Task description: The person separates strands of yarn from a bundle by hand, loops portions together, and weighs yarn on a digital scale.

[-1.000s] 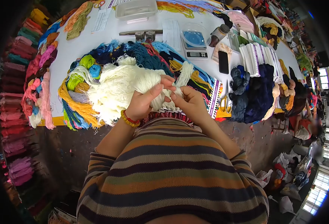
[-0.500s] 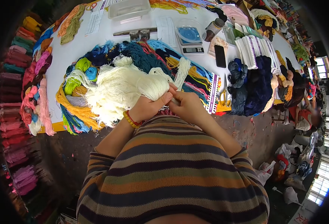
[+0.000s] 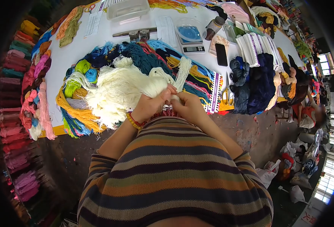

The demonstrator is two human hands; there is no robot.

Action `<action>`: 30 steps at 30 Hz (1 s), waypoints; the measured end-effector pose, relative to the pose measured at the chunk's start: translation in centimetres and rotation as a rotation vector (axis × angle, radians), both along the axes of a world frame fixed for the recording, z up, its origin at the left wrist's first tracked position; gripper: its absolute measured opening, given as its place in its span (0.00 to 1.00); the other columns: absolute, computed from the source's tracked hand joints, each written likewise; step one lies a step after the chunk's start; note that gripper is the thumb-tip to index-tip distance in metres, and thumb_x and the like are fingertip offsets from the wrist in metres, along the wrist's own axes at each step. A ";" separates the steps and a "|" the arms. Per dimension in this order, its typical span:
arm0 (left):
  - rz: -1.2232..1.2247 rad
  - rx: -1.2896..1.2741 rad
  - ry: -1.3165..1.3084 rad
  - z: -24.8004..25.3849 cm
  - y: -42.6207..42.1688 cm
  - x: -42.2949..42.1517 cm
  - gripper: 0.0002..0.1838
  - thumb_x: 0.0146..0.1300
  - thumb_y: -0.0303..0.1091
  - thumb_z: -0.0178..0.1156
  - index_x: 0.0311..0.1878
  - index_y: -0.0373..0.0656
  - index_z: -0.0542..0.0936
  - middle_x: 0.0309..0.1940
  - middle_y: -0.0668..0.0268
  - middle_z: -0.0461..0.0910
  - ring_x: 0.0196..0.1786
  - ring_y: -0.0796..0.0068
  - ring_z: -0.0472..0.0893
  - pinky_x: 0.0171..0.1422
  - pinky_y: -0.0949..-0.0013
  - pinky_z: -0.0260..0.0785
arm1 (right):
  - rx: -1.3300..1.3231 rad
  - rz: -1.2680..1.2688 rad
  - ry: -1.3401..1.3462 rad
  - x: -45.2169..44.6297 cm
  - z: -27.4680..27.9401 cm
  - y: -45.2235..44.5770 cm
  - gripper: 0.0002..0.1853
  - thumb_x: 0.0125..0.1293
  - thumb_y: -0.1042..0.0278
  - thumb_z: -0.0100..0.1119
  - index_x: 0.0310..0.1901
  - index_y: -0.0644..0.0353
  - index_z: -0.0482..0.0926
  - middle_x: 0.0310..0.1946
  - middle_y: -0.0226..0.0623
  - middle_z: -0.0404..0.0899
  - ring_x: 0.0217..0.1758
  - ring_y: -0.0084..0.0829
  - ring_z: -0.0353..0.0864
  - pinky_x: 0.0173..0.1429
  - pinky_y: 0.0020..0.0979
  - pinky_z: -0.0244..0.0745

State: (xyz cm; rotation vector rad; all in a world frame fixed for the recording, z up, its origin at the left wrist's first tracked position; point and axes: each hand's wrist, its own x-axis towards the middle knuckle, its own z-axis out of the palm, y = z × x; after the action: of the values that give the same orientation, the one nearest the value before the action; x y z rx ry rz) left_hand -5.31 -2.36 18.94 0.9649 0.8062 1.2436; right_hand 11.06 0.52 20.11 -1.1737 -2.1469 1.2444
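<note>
A large heap of cream-white yarn (image 3: 112,92) lies at the table's near edge, on top of multicoloured skeins. My left hand (image 3: 151,106) is closed round the lower right end of a smooth white bundle (image 3: 153,86). Close against it, my right hand (image 3: 187,108) has its fingers closed on the same white yarn. The fingertips of both hands meet and partly hide the strands. Just beyond my right hand, a small white skein (image 3: 182,73) lies over blue and yellow threads beside a card strip (image 3: 214,92).
Scissors (image 3: 226,96), dark navy skeins (image 3: 259,85) and a phone (image 3: 221,55) are to the right. Further back are a scale (image 3: 193,49) with a plastic bowl, a jar (image 3: 214,28) and a clear tray (image 3: 127,10). Another person (image 3: 309,113) is at far right.
The hands have come closer together, and the right hand's fingers have closed in on the yarn. The white bundle has turned, its end now gathered between them. The view has shifted slightly.
</note>
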 end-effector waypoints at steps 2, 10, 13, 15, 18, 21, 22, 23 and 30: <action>0.080 -0.097 -0.053 0.3 0.0 -0.2 0.09 0.63 0.34 0.51 0.38 0.38 0.75 0.38 0.65 0.75 0.38 0.78 0.75 0.36 0.76 0.69 | -0.512 -0.213 0.216 0.1 0.6 0.2 0.08 0.59 0.68 0.53 0.29 0.65 0.75 0.18 0.32 0.75 0.17 0.17 0.71 0.21 0.19 0.62; 0.038 -0.304 -0.040 -0.8 -0.3 0.3 0.10 0.61 0.35 0.54 0.39 0.38 0.76 0.27 0.70 0.75 0.28 0.82 0.73 0.29 0.79 0.65 | -0.861 -0.357 0.766 0.7 -0.4 0.3 0.15 0.67 0.62 0.42 0.39 0.65 0.74 0.22 0.33 0.76 0.16 0.20 0.70 0.21 0.18 0.65; -0.040 -0.304 -0.026 -0.7 -0.2 0.9 0.10 0.61 0.36 0.55 0.40 0.39 0.76 0.26 0.71 0.74 0.27 0.84 0.71 0.30 0.80 0.63 | -0.876 -0.326 0.789 0.6 -0.6 0.0 0.15 0.67 0.62 0.41 0.40 0.65 0.74 0.22 0.32 0.75 0.17 0.20 0.70 0.22 0.17 0.65; -0.071 -0.272 -0.058 -0.6 -0.2 1.1 0.11 0.60 0.37 0.56 0.40 0.39 0.77 0.27 0.71 0.75 0.28 0.84 0.71 0.31 0.80 0.63 | -0.839 -0.318 0.777 0.5 -0.8 -0.3 0.15 0.67 0.62 0.41 0.39 0.65 0.75 0.23 0.32 0.76 0.17 0.19 0.69 0.21 0.17 0.63; -0.124 -0.305 -0.092 -0.3 -0.2 1.1 0.11 0.61 0.37 0.55 0.40 0.40 0.77 0.26 0.72 0.74 0.27 0.85 0.70 0.32 0.81 0.62 | -0.765 -0.297 0.722 0.6 -0.8 -0.6 0.15 0.67 0.62 0.42 0.38 0.65 0.75 0.23 0.30 0.76 0.18 0.17 0.68 0.21 0.16 0.62; -0.131 -0.279 -0.073 -1.6 -0.2 1.1 0.11 0.62 0.37 0.53 0.40 0.40 0.76 0.26 0.73 0.74 0.27 0.84 0.70 0.32 0.81 0.62 | -0.695 -0.292 0.625 0.6 -1.1 -0.8 0.13 0.65 0.62 0.46 0.38 0.64 0.75 0.23 0.29 0.76 0.18 0.16 0.68 0.22 0.16 0.61; -0.142 -0.352 -0.166 -1.8 -0.2 1.0 0.12 0.63 0.38 0.52 0.42 0.39 0.76 0.28 0.72 0.75 0.29 0.83 0.72 0.33 0.80 0.63 | -0.665 -0.293 0.569 0.5 -1.2 -0.9 0.12 0.64 0.62 0.49 0.38 0.64 0.75 0.24 0.29 0.76 0.18 0.15 0.68 0.22 0.15 0.61; -0.150 -0.426 -0.260 -1.8 -0.2 0.9 0.14 0.64 0.39 0.51 0.44 0.39 0.75 0.31 0.70 0.76 0.31 0.82 0.73 0.35 0.79 0.64 | -0.665 -0.295 0.567 0.4 -1.1 -1.0 0.12 0.64 0.62 0.49 0.38 0.64 0.75 0.24 0.29 0.76 0.18 0.15 0.68 0.22 0.15 0.61; -0.143 -0.481 -0.499 -1.6 -0.1 1.1 0.20 0.66 0.43 0.46 0.53 0.37 0.71 0.43 0.64 0.75 0.42 0.78 0.74 0.44 0.75 0.67 | -0.564 -0.368 0.452 -0.5 -0.7 -1.3 0.08 0.61 0.66 0.54 0.35 0.63 0.75 0.19 0.25 0.71 0.18 0.13 0.65 0.22 0.15 0.58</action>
State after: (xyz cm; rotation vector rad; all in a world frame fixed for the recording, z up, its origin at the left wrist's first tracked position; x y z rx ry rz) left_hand -4.22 -2.48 17.36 0.2948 0.5843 1.0356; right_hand 10.56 -0.75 19.40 -1.2624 -1.2240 1.7803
